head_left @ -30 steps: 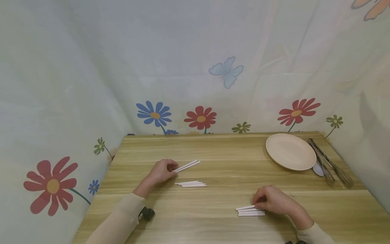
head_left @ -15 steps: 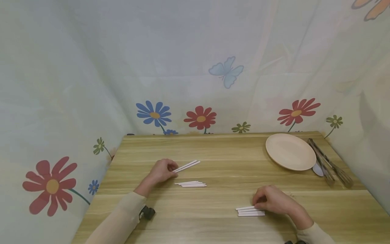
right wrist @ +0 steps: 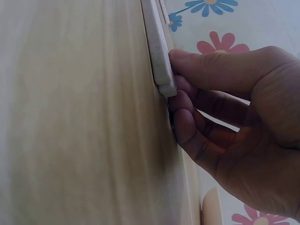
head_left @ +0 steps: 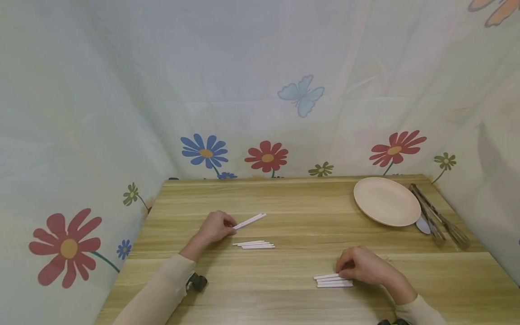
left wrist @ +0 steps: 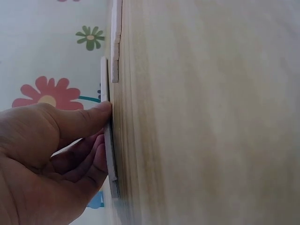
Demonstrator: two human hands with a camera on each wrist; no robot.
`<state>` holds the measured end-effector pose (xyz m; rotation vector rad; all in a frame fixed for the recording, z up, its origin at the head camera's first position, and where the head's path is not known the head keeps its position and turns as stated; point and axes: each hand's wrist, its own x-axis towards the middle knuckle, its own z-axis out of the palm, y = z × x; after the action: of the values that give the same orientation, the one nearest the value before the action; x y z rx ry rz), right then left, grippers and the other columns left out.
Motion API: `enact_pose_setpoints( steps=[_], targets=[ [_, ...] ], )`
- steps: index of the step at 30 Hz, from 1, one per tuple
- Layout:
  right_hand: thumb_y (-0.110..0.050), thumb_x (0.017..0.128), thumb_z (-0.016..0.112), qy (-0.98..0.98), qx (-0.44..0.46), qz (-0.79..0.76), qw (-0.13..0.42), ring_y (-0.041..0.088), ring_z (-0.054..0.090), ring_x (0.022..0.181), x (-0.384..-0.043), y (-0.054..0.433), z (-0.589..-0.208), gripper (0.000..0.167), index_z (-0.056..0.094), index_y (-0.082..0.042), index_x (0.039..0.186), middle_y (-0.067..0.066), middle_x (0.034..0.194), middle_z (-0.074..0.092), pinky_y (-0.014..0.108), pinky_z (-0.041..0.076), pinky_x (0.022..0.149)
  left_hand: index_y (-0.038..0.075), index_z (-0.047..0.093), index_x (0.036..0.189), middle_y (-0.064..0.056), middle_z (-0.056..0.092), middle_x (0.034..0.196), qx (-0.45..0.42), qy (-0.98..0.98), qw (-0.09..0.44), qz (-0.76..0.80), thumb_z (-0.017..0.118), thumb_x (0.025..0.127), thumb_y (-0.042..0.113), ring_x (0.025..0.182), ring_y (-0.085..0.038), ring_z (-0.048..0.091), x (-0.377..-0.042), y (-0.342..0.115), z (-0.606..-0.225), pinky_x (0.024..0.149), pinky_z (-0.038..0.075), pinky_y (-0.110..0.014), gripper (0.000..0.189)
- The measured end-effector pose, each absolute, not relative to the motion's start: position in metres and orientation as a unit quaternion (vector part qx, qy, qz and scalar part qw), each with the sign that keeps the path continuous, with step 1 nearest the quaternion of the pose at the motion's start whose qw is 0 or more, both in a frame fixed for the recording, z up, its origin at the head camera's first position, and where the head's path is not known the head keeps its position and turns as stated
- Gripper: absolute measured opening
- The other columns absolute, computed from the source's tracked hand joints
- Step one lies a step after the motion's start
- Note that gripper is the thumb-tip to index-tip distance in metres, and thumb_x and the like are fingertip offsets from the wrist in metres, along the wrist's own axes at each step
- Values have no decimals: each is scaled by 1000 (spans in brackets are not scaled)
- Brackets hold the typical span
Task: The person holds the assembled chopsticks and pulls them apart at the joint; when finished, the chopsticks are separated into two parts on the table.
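Note:
My left hand (head_left: pixel 215 225) pinches the near end of a pair of thin white sticks (head_left: pixel 250 220), which lie side by side and slant to the far right. In the left wrist view, thumb and fingers close round a white stick (left wrist: pixel 104 77) low over the table. A small group of white sticks (head_left: pixel 254 245) lies just in front of that hand. On the right, my right hand (head_left: pixel 363 265) holds the end of the farthest stick in another group of white sticks (head_left: pixel 334 284). Its thumb presses the stick (right wrist: pixel 158 51) in the right wrist view, fingers curled behind.
The wooden table (head_left: pixel 292 203) carries a round beige plate (head_left: pixel 387 201) at the far right. Beside the plate lie a spoon (head_left: pixel 423 225) and long dark-handled utensils (head_left: pixel 440 219). A flowered curtain (head_left: pixel 252 90) hangs along the back and both sides.
The two sticks in my left hand have drawn together, with the gap between them gone. My right hand stays at its group of sticks.

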<state>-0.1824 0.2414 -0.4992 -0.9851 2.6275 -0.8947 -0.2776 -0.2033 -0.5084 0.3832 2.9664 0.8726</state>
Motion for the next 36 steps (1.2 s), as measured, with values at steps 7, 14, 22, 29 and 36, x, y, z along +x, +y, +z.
enact_pose_setpoints(
  steps=[7, 14, 22, 29, 36],
  targets=[
    [-12, 80, 78, 888, -329, -304, 105, -5, 55, 73, -183, 241, -498, 10, 74, -20, 82, -16, 81, 64, 21, 47, 65, 7, 77, 85, 1, 67, 75, 137, 958, 6, 253, 77, 79, 8, 69, -9, 57, -276, -200, -509, 64, 50, -26, 6],
    [-12, 80, 77, 888, -325, -306, 111, -5, 55, 73, -183, 241, -498, 10, 73, -20, 82, -16, 82, 65, 21, 47, 65, 6, 78, 87, -1, 70, 78, 137, 961, 4, 239, 75, 81, 8, 71, -10, 59, -274, -197, -506, 65, 51, -28, 7],
    [-14, 80, 78, 890, -317, -304, 118, -4, 55, 74, -184, 241, -498, 9, 73, -22, 82, -16, 82, 65, 21, 47, 65, 6, 78, 86, 0, 71, 76, 142, 957, -15, 253, 74, 81, 8, 67, -9, 56, -275, -200, -509, 61, 48, -26, 6],
    [-16, 83, 76, 886, -325, -310, 117, -4, 57, 75, -187, 241, -498, 6, 73, -21, 83, -15, 83, 67, 22, 48, 66, 7, 77, 85, 1, 69, 77, 141, 953, -12, 268, 75, 82, 8, 71, -10, 58, -273, -201, -508, 66, 50, -28, 4],
    [-15, 84, 74, 884, -315, -330, 104, -2, 57, 74, -192, 238, -493, 4, 73, -18, 86, -13, 83, 68, 23, 48, 65, 9, 76, 87, 3, 69, 77, 140, 948, -2, 286, 74, 84, 8, 70, -9, 58, -270, -199, -504, 65, 50, -28, 4]
  ],
)
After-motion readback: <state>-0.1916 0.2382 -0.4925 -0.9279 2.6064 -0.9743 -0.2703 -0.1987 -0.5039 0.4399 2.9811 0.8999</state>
